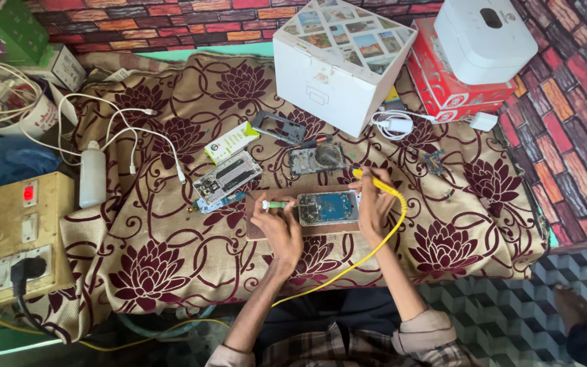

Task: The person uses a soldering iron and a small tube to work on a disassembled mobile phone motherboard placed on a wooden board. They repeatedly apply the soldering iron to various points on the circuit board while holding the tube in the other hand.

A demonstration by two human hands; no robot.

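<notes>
You are looking down on a surface (171, 272) draped in a beige cloth with big maroon flowers. Beyond its far edge and to its right runs a wall (579, 88) of multicoloured brick pattern. Below its right corner lies a floor (504, 312) of grey cube-pattern tiles, evenly lit.

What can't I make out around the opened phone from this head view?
- Yellow iron tip: hidden by the right hand.
- Green tool tip: too small; the left hand covers its handle.
- Opened phone board parts: too small to tell.
- Yellow cord end: lost below the table edge.
</notes>
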